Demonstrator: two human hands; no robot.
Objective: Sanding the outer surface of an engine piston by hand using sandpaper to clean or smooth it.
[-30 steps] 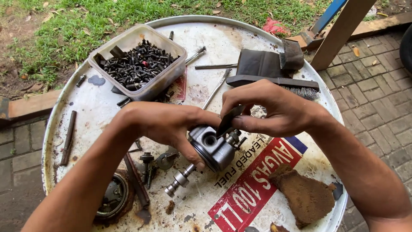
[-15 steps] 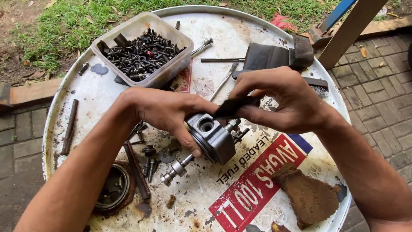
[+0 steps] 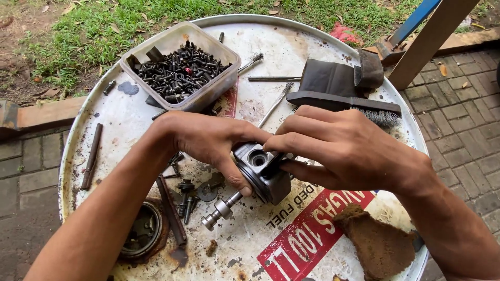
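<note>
My left hand [image 3: 208, 140] and my right hand [image 3: 338, 148] both grip a grey metal cylindrical engine part [image 3: 263, 171] above the top of a white metal drum [image 3: 130, 119]. The part's round bore faces up between my thumbs. My left thumb presses on its lower side, while my right fingers wrap over its top right. Just below it lies a short stepped metal shaft [image 3: 221, 209] on the drum top.
A plastic tub of dark bolts [image 3: 179, 70] stands at the back left. A wire brush [image 3: 346, 102] and dark cloth [image 3: 333, 75] lie at the back right. A round rusty part [image 3: 143, 234], rods and small fittings lie front left; a brown rag [image 3: 377, 244] front right.
The part has been turned in my hands, so its bore now faces upward. Both hands have closed in tighter around it, and the view has shifted slightly.
</note>
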